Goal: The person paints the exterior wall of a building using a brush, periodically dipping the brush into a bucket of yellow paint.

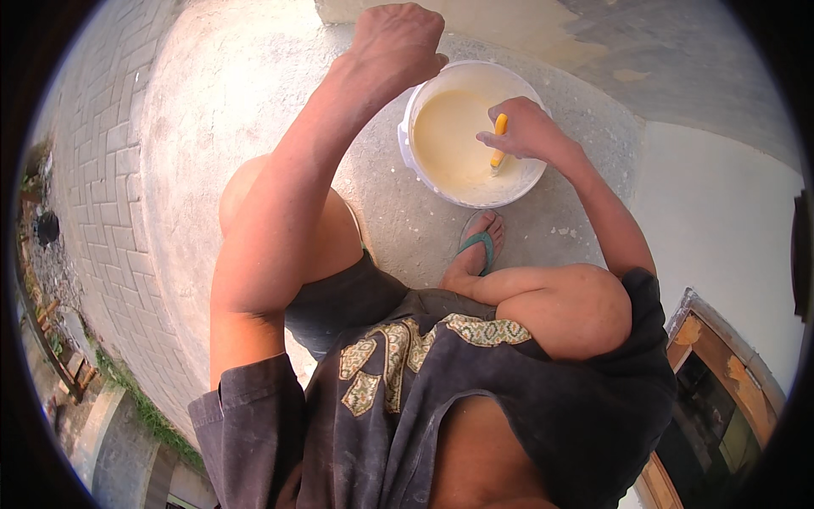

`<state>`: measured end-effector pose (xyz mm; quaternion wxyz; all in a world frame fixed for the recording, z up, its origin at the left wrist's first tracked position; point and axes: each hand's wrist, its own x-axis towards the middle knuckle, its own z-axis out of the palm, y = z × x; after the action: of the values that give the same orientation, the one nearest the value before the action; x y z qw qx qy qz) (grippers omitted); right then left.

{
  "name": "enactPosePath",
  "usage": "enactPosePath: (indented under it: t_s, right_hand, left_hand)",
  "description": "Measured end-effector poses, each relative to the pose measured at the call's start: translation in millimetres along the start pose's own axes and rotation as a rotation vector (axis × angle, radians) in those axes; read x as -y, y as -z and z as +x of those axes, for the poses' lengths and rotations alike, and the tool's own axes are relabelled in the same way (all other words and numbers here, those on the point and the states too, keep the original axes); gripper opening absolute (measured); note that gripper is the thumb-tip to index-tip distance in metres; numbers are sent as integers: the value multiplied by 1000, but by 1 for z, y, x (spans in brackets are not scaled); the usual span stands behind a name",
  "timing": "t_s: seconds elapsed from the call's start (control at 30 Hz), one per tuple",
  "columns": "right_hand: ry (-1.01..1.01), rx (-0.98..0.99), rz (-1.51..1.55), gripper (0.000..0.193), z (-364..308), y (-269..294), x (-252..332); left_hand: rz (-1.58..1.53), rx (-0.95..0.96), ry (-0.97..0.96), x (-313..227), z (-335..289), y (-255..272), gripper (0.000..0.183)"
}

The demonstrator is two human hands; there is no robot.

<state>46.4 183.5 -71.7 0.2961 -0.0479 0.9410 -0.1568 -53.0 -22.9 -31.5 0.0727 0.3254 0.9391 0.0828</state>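
My right hand (527, 127): closed round a slim, smooth yellow handle (499, 142), lower end at the creamy liquid (447, 127) inside the bucket. My left hand (397, 42): curled near the rim; grip hidden, cannot tell. White bucket (407, 154): round, open-topped. Rough concrete floor (199, 170): open leftward. Plastered wall (704, 76): beyond, to the right.

a round white bucket (407, 153) stands upright and open-topped on the grey floor (398, 242). pale cream paint-like liquid (449, 136) spreads across its inside, below the rim. a tool with a yellow handle (498, 142) is gripped in the right hand (530, 131) over the bucket's right side, its lower end pointing down at the liquid; that tip is too small to make out.
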Motion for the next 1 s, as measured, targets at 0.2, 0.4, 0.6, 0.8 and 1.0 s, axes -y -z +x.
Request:
enactPosePath:
  t_s: [0.2,0.4,0.6,0.8,1.0]
  right_hand:
    - [69,-132,-102,42,9,-5,0]
    - [-61,-118,-3,52,2,25,24]
    - [-181,-33,241,51,-8,17,22]
    - [-146,49,293,38,-13,20,14]
    - [-75,127,469,20,-16,37,1]
  left_hand:
    - [0,42,7,-1,-1,4,39]
    - [-35,48,0,2,-3,7,37]
    - [-26,62,-16,-4,-4,14,38]
    - [-39,12,-24,1,-5,6,38]
    - [-8,160,8,-8,-2,18,39]
